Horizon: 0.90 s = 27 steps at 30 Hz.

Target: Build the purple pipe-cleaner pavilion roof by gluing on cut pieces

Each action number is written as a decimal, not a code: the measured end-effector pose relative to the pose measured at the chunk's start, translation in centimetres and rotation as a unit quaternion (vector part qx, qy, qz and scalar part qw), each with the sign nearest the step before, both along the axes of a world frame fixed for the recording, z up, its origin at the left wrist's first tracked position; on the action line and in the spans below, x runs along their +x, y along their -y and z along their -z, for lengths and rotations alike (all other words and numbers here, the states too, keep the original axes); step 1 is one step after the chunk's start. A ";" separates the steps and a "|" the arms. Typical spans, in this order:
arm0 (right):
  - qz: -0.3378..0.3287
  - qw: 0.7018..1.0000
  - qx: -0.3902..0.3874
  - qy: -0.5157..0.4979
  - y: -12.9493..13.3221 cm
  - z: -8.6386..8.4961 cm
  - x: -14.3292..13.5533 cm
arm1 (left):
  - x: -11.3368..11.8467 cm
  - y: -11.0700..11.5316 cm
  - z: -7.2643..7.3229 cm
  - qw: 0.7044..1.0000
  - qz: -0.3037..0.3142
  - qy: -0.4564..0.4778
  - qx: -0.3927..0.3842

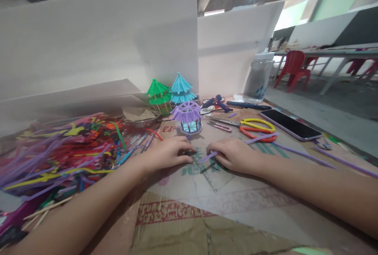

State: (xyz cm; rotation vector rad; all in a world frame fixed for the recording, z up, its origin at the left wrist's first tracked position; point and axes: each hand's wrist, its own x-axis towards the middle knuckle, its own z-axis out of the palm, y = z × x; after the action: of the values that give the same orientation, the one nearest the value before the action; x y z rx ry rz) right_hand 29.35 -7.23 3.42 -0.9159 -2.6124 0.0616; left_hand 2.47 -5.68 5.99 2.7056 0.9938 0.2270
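My right hand (232,154) is closed on a purple pipe cleaner (208,157). One short end sticks out toward my left hand, and a purple length shows behind the wrist. My left hand (169,153) lies on the cardboard with thumb and fingers apart, holding nothing that I can see. A clear ruler (214,182) lies flat between and below the hands. Just beyond them stands a small purple pavilion model (189,118) with an open-topped roof. Behind it are a light blue tiered model (181,89) and a green one (158,93).
Left lies a heap of coloured pipe cleaners (73,152). Yellow-and-orange-handled scissors (254,127), pink snips (221,126), a glue gun (217,103), a blue pen (248,105), a phone (289,124) and a water bottle (257,80) sit beyond my right hand. White boards (103,38) stand behind.
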 end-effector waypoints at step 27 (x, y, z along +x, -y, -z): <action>-0.090 0.996 -0.009 0.006 -2.0 -0.2 3.4 | 1.9 1.5 2.1 0.999 0.001 0.046 -0.023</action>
State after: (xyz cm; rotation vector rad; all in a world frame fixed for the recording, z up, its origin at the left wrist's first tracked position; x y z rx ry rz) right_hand 32.76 -5.21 3.64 -0.6857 -2.7027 0.1273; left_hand 4.37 -7.21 3.93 2.6276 0.9590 0.3216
